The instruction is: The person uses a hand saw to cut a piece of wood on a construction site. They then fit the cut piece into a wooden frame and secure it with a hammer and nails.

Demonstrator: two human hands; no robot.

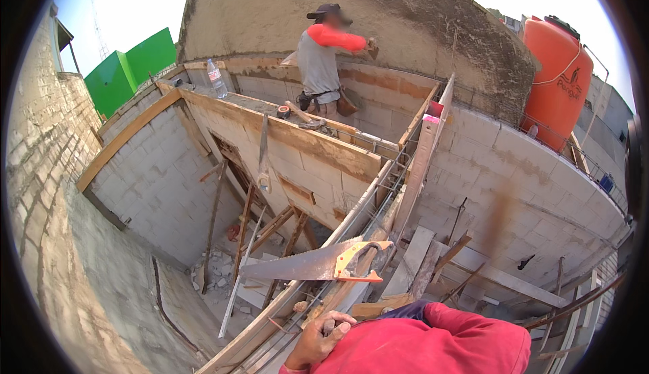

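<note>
red shirt (422,345) beside it, the left hand (321,341) has curled fingers, contents unclear to me; i can't see the right hand. just beyond, the saw (314,262) lies across the boards (251,339); a knock could drop it onto the rubble (218,272).

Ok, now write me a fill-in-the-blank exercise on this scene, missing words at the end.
1. The toothed tool just beyond the wearer's hand is a ____.
2. The co-worker wears a dark, brimmed ____.
3. In the picture, the bottle stands to the ____ of the co-worker.
4. The panels at upper left are ____ in colour.

Missing words: saw; cap; left; green.
</note>
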